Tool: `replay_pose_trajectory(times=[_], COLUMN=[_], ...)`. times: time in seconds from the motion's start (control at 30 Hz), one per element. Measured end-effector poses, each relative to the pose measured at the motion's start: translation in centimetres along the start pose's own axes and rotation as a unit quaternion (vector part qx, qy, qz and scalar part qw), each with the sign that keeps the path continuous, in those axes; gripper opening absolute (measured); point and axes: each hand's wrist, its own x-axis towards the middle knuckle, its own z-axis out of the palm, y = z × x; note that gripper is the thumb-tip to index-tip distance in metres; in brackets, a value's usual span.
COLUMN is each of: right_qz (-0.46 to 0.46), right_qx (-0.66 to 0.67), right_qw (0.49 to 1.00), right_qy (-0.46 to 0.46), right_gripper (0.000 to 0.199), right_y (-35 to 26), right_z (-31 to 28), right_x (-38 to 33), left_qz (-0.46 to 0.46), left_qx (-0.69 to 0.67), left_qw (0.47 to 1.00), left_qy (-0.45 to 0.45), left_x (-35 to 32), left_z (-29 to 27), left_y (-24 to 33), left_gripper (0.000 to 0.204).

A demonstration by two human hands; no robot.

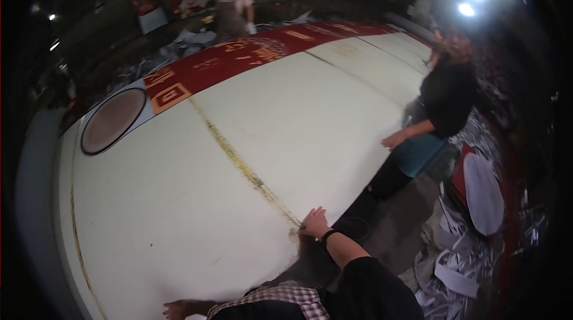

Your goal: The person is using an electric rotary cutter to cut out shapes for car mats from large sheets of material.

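My right hand (pixel 316 223), with a dark band at the wrist, rests on the near edge of a long white table (pixel 179 201). Its fingers are stretched out and nothing shows in them. Just beside it ends a worn yellowish seam (pixel 239 165) that crosses the tabletop. Low in the picture, my left hand (pixel 175 310) is at the table's near edge, dim and partly cut off. Its visible fingers look extended, with no held thing showing. Along the far side lies a red sheet with gold print (pixel 209 66). A brownish oval with a dark rim (pixel 114 121) is at its left end.
On the right, a person in black (pixel 447 93) stands at the table with a hand near its edge. Another person in an apron (pixel 233 13) stands beyond the far side. Grey-white scraps (pixel 456 272) and a pale oval piece (pixel 483 195) lie at the right.
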Motion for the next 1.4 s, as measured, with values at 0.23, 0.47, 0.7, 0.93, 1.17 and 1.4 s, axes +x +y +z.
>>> replay_pose_trajectory(times=[0.23, 0.47, 0.7, 0.93, 1.17, 1.4], right_qz=[-0.03, -0.031, -0.032, -0.086, -0.065, 0.024], right_qx=[-0.016, 0.022, 0.001, -0.007, 0.095, 0.103], right_qw=[0.999, 0.999, 0.999, 0.996, 0.993, 0.994], right_qy=[-0.012, 0.02, 0.002, -0.015, 0.007, 0.002], right_gripper=[0.108, 0.109, 0.107, 0.094, 0.106, 0.113], right_y=[0.0, 0.5, 0.5, 0.9, -0.1, -0.3], right_z=[-0.9, -0.2, -0.7, -1.3, -0.9, -1.2], right_x=[-0.1, 0.1, -0.1, -0.2, -1.8, -0.2], left_qz=[-0.079, -0.081, -0.08, -0.083, -0.037, -0.148], left_qx=[0.008, 0.05, 0.111, 0.042, -0.033, -0.146], left_qw=[0.994, 0.993, 0.988, 0.992, 0.992, 0.97], left_qy=[0.073, 0.073, 0.077, 0.089, 0.117, 0.124], left_x=[-3.1, -2.4, -2.2, -2.3, -0.8, -1.1], left_z=[0.3, 0.7, 0.9, 0.4, 2.1, 1.0], left_y=[2.0, 2.4, 1.7, 3.0, -0.4, 0.7], left_gripper=[0.086, 0.084, 0.078, 0.086, 0.1, 0.13])
